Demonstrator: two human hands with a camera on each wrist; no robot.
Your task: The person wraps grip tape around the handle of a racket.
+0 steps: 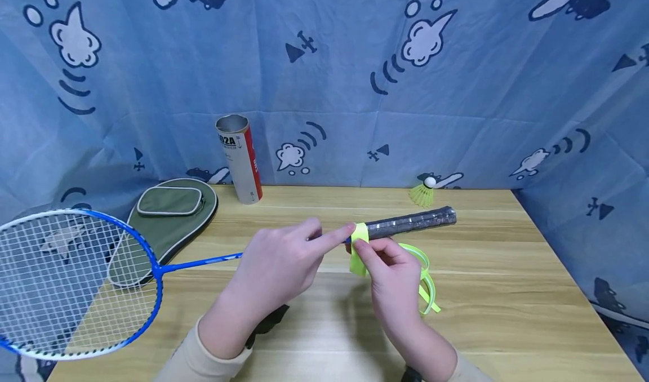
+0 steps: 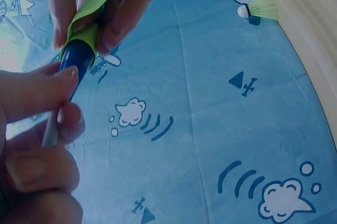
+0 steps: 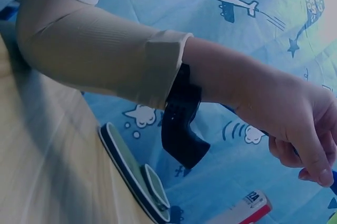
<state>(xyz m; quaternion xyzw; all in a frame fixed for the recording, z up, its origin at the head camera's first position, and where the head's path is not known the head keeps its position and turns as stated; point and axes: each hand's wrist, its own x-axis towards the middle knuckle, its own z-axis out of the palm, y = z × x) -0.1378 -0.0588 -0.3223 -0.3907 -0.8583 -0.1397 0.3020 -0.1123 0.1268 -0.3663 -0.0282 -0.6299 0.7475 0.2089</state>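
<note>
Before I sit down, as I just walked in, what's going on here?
A person's left hand holds a racket by its blue cone, and the right hand pinches a yellow-green strip. It wraps the cone end of the dark handle, most of which it leaves uncovered. The strip's loose length curls by that hand. A tube and shuttlecock are farther back.

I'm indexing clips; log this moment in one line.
left grip: holds racket | right grip: pinches yellow tape | tape: around one end of handle | tube: on table
</note>
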